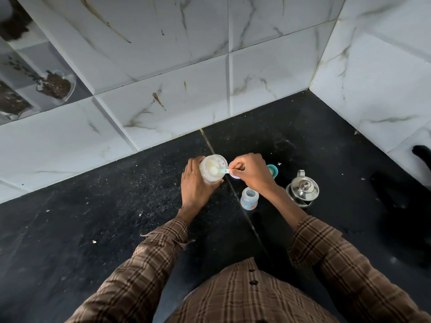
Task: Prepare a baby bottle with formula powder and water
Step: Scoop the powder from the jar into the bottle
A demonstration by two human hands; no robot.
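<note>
My left hand grips an open, translucent container of pale formula powder, tilted a little above the black counter. My right hand pinches the handle of a small light-blue scoop; its bowl sits inside the container's mouth, heaped with powder. An open baby bottle with a coloured print stands upright on the counter just below my right wrist. A teal bottle cap lies behind my right hand. A pale round lid shows partly under my right fingers.
A lidded steel kettle stands right of the bottle. The black stone counter has a seam running diagonally past the bottle. White marble-look tiled walls close the back and right. A dark object juts in at the right edge.
</note>
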